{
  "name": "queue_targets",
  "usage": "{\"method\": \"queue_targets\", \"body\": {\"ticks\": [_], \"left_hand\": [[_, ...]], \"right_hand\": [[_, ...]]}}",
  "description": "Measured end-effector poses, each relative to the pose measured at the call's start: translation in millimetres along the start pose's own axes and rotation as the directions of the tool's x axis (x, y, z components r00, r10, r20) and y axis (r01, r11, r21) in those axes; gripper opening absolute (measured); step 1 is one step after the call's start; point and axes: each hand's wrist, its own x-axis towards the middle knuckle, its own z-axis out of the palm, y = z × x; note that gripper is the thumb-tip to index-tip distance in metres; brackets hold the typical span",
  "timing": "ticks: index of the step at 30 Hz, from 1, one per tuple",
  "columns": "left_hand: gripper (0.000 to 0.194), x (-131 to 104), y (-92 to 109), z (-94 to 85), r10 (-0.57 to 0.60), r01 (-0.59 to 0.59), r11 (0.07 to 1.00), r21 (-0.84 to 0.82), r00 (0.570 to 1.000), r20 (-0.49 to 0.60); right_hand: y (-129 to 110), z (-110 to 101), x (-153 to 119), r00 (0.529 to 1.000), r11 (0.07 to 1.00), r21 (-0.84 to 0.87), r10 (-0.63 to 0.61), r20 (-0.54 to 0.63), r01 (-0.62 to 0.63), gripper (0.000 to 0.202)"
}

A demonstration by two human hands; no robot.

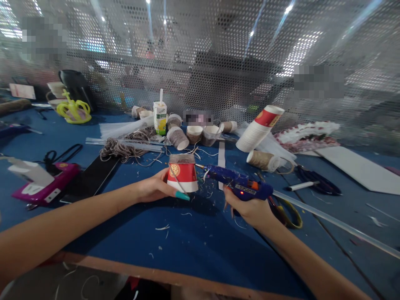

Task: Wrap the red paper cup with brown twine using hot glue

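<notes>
At a blue counter point(125, 250), a person's left hand point(156, 187) grips a red-and-white paper cup point(184, 173) banded at the top with cord point(181, 159). The right hand point(250, 210) is wrapped around a blue glue gun point(236, 180), its nozzle point(199, 166) at the cup's right edge; whether they touch cannot be told. Behind the cup are a juice carton point(160, 121) and cord-wrapped cups point(178, 138); a cord heap point(118, 149) lies to its left, a cup stack point(254, 133) beyond its right.

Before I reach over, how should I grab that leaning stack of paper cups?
Probably around the white middle of the stack, coming from its near left: it leans right, and a brown-wrapped cup lies in front of its lower right, crowding that side.
</notes>
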Motion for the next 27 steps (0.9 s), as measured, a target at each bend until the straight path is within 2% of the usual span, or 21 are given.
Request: {"method": "queue_targets", "body": {"ticks": [3,7,12,15,18,21,23,27], "left_hand": [[0.052,0.0,0.4,1.0,0.008,-0.008,1.000,-0.004,1.000,-0.008],[0.052,0.1,1.2,1.3,-0.003,0.002,1.000,-0.008,1.000,-0.013],[0.054,-1.4,1.4,-0.8,-0.025,0.025,1.000,0.000,1.000,-0.008],[0.056,-1.4,0.7,-1.6,-0.016,0.016,0.999,0.033,1.000,-0.004],[0.056,1.1,-1.8,-1.8,0.047,-0.041,0.995,0.093,0.997,-0.060],[0.058,4.2,-4.1,-0.3,0.083,-0.062,0.988,0.138,0.985,-0.149],[0.059,5.4,-4.5,1.8,0.067,-0.039,0.988,0.150,0.981,-0.183],[0.063,6.0,-4.6,7.3,0.077,-0.028,0.977,0.210,0.971,-0.226]], "right_hand": [[-1.4,2.3,-0.8,0.996,0.996,0.033,0.081,-0.028,-0.080,0.023],[-10.1,3.0,10.0,0.988,0.987,0.048,0.154,-0.008,-0.153,0.018],[-11.8,-3.1,32.3,0.929,0.929,-0.011,0.371,0.011,-0.371,0.025],[0.4,-7.9,39.3,0.890,0.867,-0.254,0.454,0.044,-0.429,0.035],[13.5,-11.1,39.6,0.855,0.754,-0.529,0.509,0.098,-0.389,0.043],[21.7,-13.7,36.5,0.832,0.713,-0.621,0.528,0.170,-0.325,0.048],[25.3,-16.5,34.6,0.861,0.745,-0.607,0.473,0.187,-0.277,0.050],[22.3,-24.1,35.7,0.955,0.871,-0.450,0.273,0.114,-0.195,0.062]]}}
